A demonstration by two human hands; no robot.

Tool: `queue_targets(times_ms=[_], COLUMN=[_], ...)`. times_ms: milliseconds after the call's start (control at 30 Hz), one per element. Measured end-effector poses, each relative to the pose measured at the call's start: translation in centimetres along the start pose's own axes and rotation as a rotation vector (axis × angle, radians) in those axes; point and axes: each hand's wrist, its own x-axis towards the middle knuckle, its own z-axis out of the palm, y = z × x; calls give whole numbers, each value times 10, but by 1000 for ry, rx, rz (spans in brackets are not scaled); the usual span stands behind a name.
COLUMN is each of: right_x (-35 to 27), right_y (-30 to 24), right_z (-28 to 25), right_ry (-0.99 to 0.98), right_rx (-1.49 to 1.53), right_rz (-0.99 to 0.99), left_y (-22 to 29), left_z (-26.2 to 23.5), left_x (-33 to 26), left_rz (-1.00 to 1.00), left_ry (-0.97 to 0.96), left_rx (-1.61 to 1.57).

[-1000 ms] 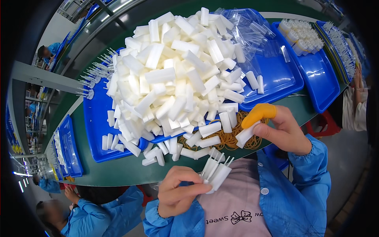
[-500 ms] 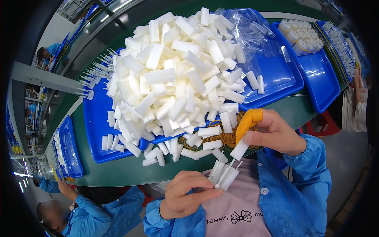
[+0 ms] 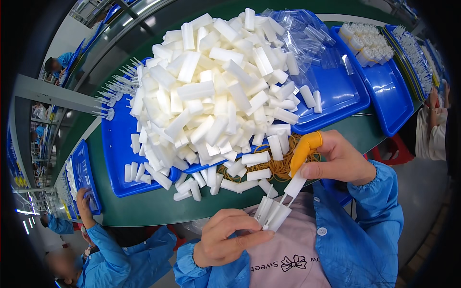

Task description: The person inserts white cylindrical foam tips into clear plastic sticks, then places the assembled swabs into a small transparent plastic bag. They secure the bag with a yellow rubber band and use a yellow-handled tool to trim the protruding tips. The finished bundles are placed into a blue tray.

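Note:
My left hand (image 3: 224, 238) grips a small bunch of white plastic pieces (image 3: 271, 212) near my chest, fanned upward. My right hand (image 3: 340, 158), with an orange finger cot (image 3: 306, 150) on the index finger, pinches one white plastic piece (image 3: 294, 186) and holds its thin end against the bunch. Just beyond my hands a big heap of the same white pieces (image 3: 211, 91) spills off a blue tray (image 3: 115, 149) onto the green table (image 3: 158, 206). A pile of tan rubber bands (image 3: 278, 165) lies under my right hand.
More blue trays stand to the right: one with clear plastic parts (image 3: 312, 43), one with white pieces in rows (image 3: 367, 41). Another person's hand (image 3: 84, 204) reaches a tray at the lower left. A person sits at the right edge (image 3: 434, 125).
My right hand has come down from the rubber bands toward my left hand, bringing one white piece to the bunch. The left hand has barely moved.

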Motion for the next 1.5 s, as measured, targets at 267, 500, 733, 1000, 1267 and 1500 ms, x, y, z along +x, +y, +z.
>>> queue_targets(times_ms=[267, 500, 733, 1000, 1267, 1500], right_x=[0, -3, -1, 0, -2, -2], right_y=[1, 3, 0, 37, 25, 12], right_z=[3, 37, 46, 73, 73, 38], right_ry=[-47, -122, 152, 102, 161, 263], right_rx=[-42, -166, -458, -1377, -1166, 247], right_rz=[-7, -154, -419, -351, -330, -154], left_y=[1, 3, -2, -5, -8, -6], left_z=[0, 13, 0, -14, -17, -12], left_x=[0, -1, -11, -26, -29, -20], left_rz=[-9, -6, -210, -351, -203, 41], left_ry=[-14, 152, 215, 639, 599, 237], left_rx=[-13, 31, -51, -57, -19, -140])
